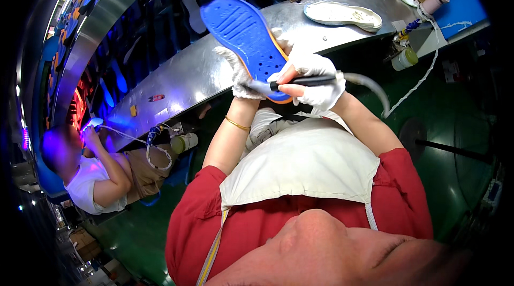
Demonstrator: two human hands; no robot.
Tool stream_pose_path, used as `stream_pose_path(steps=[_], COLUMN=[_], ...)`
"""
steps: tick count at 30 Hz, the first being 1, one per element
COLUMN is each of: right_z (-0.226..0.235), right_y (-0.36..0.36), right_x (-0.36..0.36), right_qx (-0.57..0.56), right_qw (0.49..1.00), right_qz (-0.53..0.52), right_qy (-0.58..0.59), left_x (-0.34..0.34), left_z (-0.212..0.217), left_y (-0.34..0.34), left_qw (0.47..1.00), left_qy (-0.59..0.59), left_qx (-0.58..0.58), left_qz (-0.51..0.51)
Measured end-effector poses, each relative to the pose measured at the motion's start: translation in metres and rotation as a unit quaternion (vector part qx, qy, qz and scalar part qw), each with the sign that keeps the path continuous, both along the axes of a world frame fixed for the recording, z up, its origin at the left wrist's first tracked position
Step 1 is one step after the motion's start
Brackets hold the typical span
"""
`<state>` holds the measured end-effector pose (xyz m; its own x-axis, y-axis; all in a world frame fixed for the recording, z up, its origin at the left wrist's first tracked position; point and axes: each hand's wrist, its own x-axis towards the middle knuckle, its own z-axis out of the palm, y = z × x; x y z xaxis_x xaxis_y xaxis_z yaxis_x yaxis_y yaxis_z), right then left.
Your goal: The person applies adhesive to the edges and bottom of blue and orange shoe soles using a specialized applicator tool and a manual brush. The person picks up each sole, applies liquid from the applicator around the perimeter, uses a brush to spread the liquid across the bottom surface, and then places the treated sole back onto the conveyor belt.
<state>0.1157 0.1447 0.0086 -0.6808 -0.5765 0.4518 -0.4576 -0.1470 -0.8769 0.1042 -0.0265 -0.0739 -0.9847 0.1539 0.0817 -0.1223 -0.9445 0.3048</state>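
Your left hand grips the sole from beneath, seemingly to steady it; your right hand, just beside, pinches the tool, likely for control.

We hold the blue sole in our left hand, a dark tool over it in our right hand.
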Motion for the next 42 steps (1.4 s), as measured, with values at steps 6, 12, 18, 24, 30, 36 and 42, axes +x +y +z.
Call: stream_pose_path(steps=[6,12,18,24,30,36,42], right_z=[-0.008,0.016,-0.009,-0.012,0.003,0.004,0.006], right_y=[-0.002,0.0,-0.006,0.004,0.008,0.02,0.012], right_x=[-0.004,-0.001,0.006,-0.018,-0.032,-0.046,-0.044], right_qx=[-0.036,-0.047,-0.084,-0.157,0.177,0.079,0.208], right_qw=[0.996,0.929,0.964,0.918,0.971,0.958,0.96], right_qz=[-0.071,0.049,-0.052,0.009,-0.023,0.063,0.037], right_qy=[-0.027,-0.365,-0.248,-0.363,-0.16,-0.269,-0.185], left_x=[-0.013,-0.02,-0.028,-0.036,-0.043,-0.054,-0.065], left_z=[0.034,0.047,0.053,0.049,0.056,0.073,0.076], left_y=[0.005,-0.007,-0.019,-0.029,-0.035,-0.032,-0.028], left_qw=[0.991,0.979,0.976,0.968,0.919,0.91,0.892], left_qy=[0.123,0.195,0.216,0.238,0.201,0.066,-0.07], left_qx=[0.053,0.025,-0.015,-0.074,-0.34,-0.393,-0.424], left_qz=[0.025,0.045,0.028,-0.024,-0.01,-0.113,-0.143])
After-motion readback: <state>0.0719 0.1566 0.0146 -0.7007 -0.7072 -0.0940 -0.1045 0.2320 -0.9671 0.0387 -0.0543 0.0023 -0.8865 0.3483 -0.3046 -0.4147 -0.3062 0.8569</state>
